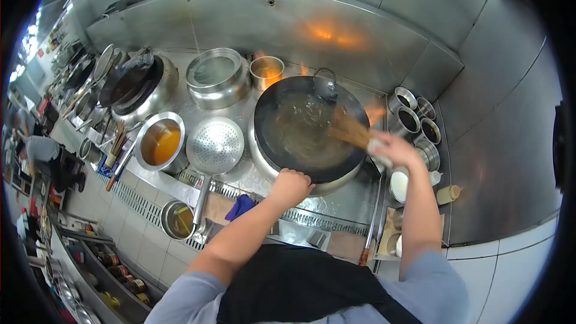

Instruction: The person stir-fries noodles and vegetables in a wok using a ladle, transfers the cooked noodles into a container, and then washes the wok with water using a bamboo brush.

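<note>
A large black wok sits on the round burner with cloudy brownish water in it. My right hand is closed round the handle end of a bamboo wok brush. The brush's bristles reach into the water at the wok's right side and look blurred. At the near rim, my left hand is closed on the wok's edge, its fingertips mostly turned away from view. Flames show behind the wok.
Left of the wok are a perforated strainer, a pot of orange liquid and a lidded steel pot. Seasoning tins stand at right. A long-handled tool lies near the front. Another person bends at far left.
</note>
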Tool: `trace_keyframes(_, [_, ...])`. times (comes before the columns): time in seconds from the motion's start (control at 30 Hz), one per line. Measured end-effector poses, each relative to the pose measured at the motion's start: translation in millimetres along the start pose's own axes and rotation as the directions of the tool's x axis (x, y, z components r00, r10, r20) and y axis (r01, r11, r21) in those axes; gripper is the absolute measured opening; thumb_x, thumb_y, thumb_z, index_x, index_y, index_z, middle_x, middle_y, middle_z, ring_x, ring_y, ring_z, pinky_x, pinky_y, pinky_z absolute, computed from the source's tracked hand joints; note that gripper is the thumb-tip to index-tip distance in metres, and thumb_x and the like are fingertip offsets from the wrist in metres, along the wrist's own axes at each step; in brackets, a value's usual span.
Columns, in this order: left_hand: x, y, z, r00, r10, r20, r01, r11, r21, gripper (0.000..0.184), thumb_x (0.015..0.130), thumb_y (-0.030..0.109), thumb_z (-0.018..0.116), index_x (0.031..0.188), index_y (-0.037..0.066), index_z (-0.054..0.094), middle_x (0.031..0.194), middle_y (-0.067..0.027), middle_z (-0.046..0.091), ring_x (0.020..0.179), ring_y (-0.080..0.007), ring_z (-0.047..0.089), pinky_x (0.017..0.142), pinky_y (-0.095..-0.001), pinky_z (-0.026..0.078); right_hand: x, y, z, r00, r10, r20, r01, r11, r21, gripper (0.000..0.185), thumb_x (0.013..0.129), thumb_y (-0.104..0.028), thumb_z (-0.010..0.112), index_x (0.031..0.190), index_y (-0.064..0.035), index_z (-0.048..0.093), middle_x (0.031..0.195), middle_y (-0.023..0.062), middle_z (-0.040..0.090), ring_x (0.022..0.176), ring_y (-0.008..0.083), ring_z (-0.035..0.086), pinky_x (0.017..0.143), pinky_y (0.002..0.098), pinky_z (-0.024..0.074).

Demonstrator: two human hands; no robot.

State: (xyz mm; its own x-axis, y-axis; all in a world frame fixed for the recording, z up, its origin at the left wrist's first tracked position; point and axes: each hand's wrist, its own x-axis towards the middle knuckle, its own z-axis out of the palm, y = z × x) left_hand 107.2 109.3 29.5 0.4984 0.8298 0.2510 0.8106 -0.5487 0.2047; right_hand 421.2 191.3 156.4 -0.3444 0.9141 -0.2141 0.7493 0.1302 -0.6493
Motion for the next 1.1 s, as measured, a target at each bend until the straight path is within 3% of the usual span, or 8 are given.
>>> trace_keyframes(0.03, [-6.6,5.4,-5.7,1.0,-0.013,-0.003,0.013,1.0,0.001,0.033,0.087,0.037,0.061,0.07,0.009,0.066,0.07,-0.0091,0.066,0.07,-0.0273,0.066,0.071,-0.0405,0.049,-33.6,-29.6,-5.4,0.942,0.253,0.223,-0.255,0.967,-0.02,0.064,0.085,-0.031,0.066,0.143,-0.0144,0.045,0.129,0.0082,0.061,0.107,0.0171,0.061,0.089,0.029,0.0482])
trace_keyframes(0.07, [-14.2,10.7,-16.6,0.999,0.02,-0.044,-0.021,1.0,-0.02,0.034,0.086,0.038,0.062,0.068,0.009,0.066,0.068,-0.0085,0.065,0.067,-0.027,0.065,0.067,-0.0398,0.049,-45.0,14.1,-0.2,0.933,0.102,0.344,-0.058,0.989,-0.137,0.066,0.085,-0.034,0.067,0.144,-0.0172,0.043,0.129,0.0057,0.061,0.096,0.0134,0.062,0.075,0.0279,0.0526])
trace_keyframes(0.1, [-21.5,15.1,-25.5,0.995,0.054,-0.084,-0.058,0.997,-0.042,0.034,0.085,0.038,0.064,0.066,0.009,0.065,0.065,-0.0078,0.064,0.064,-0.0267,0.064,0.063,-0.0391,0.049,-74.3,-6.4,0.3,0.903,0.224,0.367,-0.161,0.968,-0.194,0.07,0.084,-0.039,0.067,0.145,-0.0175,0.042,0.129,0.0067,0.06,0.094,0.0134,0.062,0.075,0.0278,0.0529])
trace_keyframes(0.13, [-31.2,19.2,-28.8,0.986,0.094,-0.137,-0.103,0.993,-0.055,0.035,0.084,0.037,0.065,0.064,0.009,0.064,0.064,-0.0077,0.062,0.062,-0.027,0.064,0.06,-0.0393,0.049,-96.6,-2.2,3.9,0.937,0.19,0.292,-0.175,0.982,-0.077,0.069,0.085,-0.035,0.068,0.145,-0.0128,0.041,0.129,0.0081,0.059,0.107,0.0145,0.058,0.092,0.0275,0.0468])
trace_keyframes(0.23, [-53.2,32.7,-45.4,0.986,0.087,-0.144,-0.1,0.991,-0.088,0.034,0.083,0.036,0.068,0.062,0.009,0.062,0.062,-0.0074,0.061,0.06,-0.0272,0.063,0.06,-0.0385,0.05,-150.8,22.2,6.3,0.98,0.051,0.191,-0.08,0.986,0.148,0.065,0.087,-0.021,0.067,0.145,-0.0085,0.04,0.132,0.0078,0.056,0.119,0.0145,0.051,0.104,0.0283,0.0368])
trace_keyframes(0.57, [-59.6,49.5,-73.1,0.955,-0.003,-0.295,-0.062,0.976,-0.21,0.037,0.079,0.033,0.072,0.058,0.006,0.057,0.058,-0.0088,0.057,0.058,-0.0288,0.061,0.056,-0.0397,0.05,-231.7,11.2,21.3,0.998,0.049,0.034,-0.059,0.822,0.566,0.067,0.083,0.001,0.065,0.145,-0.0025,0.039,0.14,0.0077,0.05,0.125,0.0134,0.046,0.106,0.0279,0.0333])
trace_keyframes(0.83, [-36.1,44.8,-103.9,0.907,-0.181,-0.381,0.06,0.949,-0.31,0.041,0.075,0.036,0.077,0.059,0.004,0.056,0.059,-0.012,0.056,0.06,-0.0336,0.059,0.055,-0.0425,0.047,-222.8,5.6,20.3,0.988,-0.016,-0.155,0.108,0.785,0.609,0.073,0.081,-0.016,0.072,0.143,0.0031,0.038,0.138,0.0109,0.051,0.125,0.0178,0.049,0.106,0.0307,0.0343])
trace_keyframes(1.1, [-16.4,36.7,-118.4,0.842,-0.383,-0.381,0.202,0.877,-0.435,0.046,0.08,0.039,0.075,0.064,-0.001,0.059,0.058,-0.0158,0.053,0.055,-0.0323,0.054,0.053,-0.0394,0.044,-231.5,9.2,34.9,0.962,0.003,-0.273,0.186,0.725,0.664,0.072,0.084,-0.015,0.07,0.144,0.0028,0.036,0.138,0.0119,0.051,0.124,0.0179,0.05,0.105,0.031,0.0358])
